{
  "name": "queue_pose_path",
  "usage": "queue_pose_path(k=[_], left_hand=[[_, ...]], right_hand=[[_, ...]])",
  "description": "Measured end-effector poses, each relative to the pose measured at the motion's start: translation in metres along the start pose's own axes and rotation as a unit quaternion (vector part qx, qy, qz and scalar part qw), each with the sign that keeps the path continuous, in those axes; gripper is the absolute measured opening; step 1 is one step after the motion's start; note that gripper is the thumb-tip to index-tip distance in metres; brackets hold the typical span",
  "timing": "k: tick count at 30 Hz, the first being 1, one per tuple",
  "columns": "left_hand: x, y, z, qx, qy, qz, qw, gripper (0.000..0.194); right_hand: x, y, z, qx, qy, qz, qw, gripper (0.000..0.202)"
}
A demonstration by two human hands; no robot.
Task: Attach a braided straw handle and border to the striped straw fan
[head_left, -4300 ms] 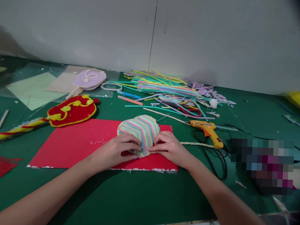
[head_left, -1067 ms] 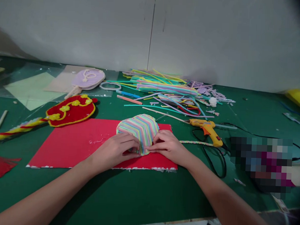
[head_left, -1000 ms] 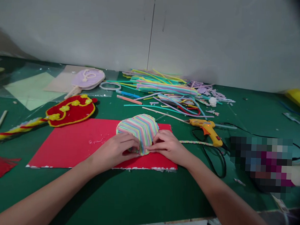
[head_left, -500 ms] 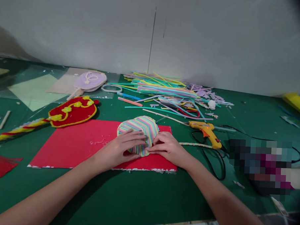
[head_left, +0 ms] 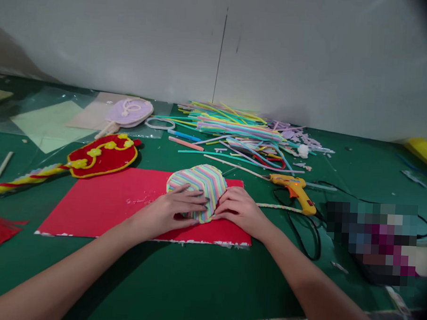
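A striped pastel panel (head_left: 212, 180), made of fuzzy strips laid side by side like a fan face, lies on a red board (head_left: 102, 197). My left hand (head_left: 174, 206) rests across its lower left part, fingers stretched out flat on the stripes. At the lower right edge, my right hand (head_left: 243, 212) has its fingertips pinched together on the panel's rim. A twisted pastel stem (head_left: 277, 207) sticks out to the right from beyond my right hand. How it meets the panel is hidden.
A yellow glue gun (head_left: 293, 186), its cord trailing, lies right of the board. Behind are piled pipe cleaners (head_left: 232, 123) and a lilac fan (head_left: 132, 112). A red fan with yellow flowers (head_left: 105, 157) overlaps the board's left corner. A blurred-out object (head_left: 372, 242) sits at right.
My right fingertips have shifted slightly along the panel's lower right edge, and my left hand stays on the stripes. The view has tilted a little.
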State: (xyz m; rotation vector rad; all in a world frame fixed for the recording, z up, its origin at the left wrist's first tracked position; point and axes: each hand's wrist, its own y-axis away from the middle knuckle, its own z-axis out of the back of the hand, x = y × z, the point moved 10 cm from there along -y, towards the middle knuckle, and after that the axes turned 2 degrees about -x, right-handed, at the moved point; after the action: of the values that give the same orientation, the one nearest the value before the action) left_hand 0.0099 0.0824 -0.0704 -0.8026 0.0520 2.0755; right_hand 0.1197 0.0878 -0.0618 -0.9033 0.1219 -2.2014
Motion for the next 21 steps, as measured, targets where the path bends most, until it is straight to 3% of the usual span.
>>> queue_pose_path(k=[10, 21], left_hand=[[-0.001, 0.001, -0.002, 0.01, -0.01, -0.007, 1.0, 0.032], [-0.002, 0.001, -0.001, 0.003, -0.012, -0.016, 1.0, 0.033]], right_hand=[[-0.002, 0.004, 0.01, 0.023, 0.004, 0.012, 1.0, 0.012], [-0.007, 0.004, 0.023, -0.061, 0.064, 0.019, 0.996, 0.012]])
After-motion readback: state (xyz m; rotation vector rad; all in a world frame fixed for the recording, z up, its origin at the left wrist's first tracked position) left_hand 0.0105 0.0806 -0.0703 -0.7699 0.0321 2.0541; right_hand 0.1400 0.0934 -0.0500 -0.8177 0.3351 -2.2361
